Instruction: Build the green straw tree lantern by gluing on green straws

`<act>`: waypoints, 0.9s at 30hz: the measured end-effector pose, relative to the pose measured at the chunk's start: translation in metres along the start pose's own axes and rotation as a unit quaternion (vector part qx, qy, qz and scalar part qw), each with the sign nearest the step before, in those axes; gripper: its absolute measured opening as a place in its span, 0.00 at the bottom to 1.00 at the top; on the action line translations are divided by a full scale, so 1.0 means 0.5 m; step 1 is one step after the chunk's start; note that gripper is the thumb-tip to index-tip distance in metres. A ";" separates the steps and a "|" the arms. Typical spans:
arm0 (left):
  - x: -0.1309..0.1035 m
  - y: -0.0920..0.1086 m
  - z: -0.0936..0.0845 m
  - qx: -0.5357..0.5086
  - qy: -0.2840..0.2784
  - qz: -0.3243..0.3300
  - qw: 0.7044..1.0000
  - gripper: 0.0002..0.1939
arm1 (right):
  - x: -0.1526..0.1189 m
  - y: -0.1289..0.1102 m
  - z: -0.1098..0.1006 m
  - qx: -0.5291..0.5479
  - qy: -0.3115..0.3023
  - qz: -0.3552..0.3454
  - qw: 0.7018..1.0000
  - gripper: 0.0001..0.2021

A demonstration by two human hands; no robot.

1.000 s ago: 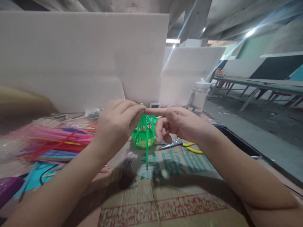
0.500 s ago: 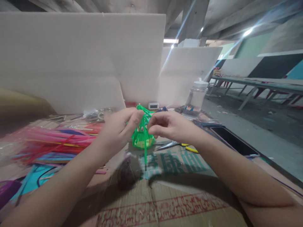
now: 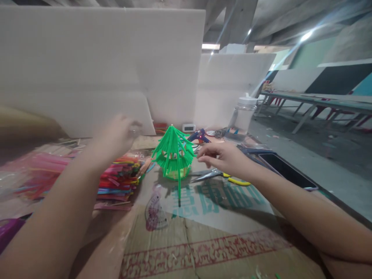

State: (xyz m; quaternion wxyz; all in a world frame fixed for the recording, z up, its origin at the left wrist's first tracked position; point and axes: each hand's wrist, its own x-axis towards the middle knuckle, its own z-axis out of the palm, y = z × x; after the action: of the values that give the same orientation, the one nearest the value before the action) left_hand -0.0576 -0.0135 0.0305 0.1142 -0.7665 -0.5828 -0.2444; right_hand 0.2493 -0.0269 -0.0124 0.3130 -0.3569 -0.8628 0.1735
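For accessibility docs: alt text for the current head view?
A green peaked-roof model stands unheld on printed cardboard. The person's blurred left hand is near colourful strips; the right hand, loosely curled, is beside the model, near yellow-handled scissors.

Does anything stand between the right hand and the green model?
Nothing visible does: only a narrow gap shows between the right hand and the green model. The scissors appear just below the hand, and the blue glue gun sits farther back, beyond the gap.
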 end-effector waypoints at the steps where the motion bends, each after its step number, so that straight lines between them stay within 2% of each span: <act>1: 0.006 -0.012 0.010 -0.012 0.005 -0.009 1.000 0.19 | -0.001 0.004 0.005 -0.021 0.002 -0.012 1.000 0.09; 3: 0.013 -0.025 0.028 -0.047 -0.007 -0.038 0.998 0.21 | 0.000 0.006 0.015 -0.054 -0.009 -0.036 0.998 0.11; 6: 0.016 -0.016 0.042 -0.077 0.014 -0.070 0.994 0.19 | 0.001 0.006 0.032 -0.063 -0.018 -0.059 0.996 0.09; 9: 0.014 0.013 0.051 -0.157 0.044 -0.038 0.986 0.20 | -0.001 0.017 0.052 -0.053 -0.002 -0.103 0.993 0.09; 12: 0.010 0.043 0.065 -0.265 0.024 0.012 0.964 0.22 | -0.001 0.029 0.068 -0.051 -0.018 -0.135 0.989 0.07; 16: 0.003 0.070 0.081 -0.309 -0.002 0.054 0.949 0.25 | 0.003 0.023 0.071 -0.017 -0.029 -0.086 0.996 0.03; 19: -0.001 0.078 0.082 -0.297 -0.017 0.056 0.953 0.27 | 0.004 0.004 0.054 0.018 -0.039 -0.041 0.998 0.03; 22: -0.002 0.078 0.080 -0.283 -0.019 0.053 0.957 0.27 | -0.001 -0.016 0.014 0.063 -0.030 -0.024 0.997 0.06; 24: -0.002 0.074 0.081 -0.281 -0.020 0.049 0.958 0.27 | -0.008 -0.027 -0.020 0.087 -0.030 -0.031 0.995 0.09; 27: -0.001 0.068 0.084 -0.280 -0.022 0.050 0.958 0.27 | -0.019 -0.043 -0.067 0.064 -0.098 -0.092 0.989 0.17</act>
State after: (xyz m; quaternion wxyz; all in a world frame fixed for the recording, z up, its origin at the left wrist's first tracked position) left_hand -0.0152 -0.0046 -0.0019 -0.1060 -0.8013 -0.4542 -0.3748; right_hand 0.2658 -0.0459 0.0198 0.2637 -0.2365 -0.9057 0.2329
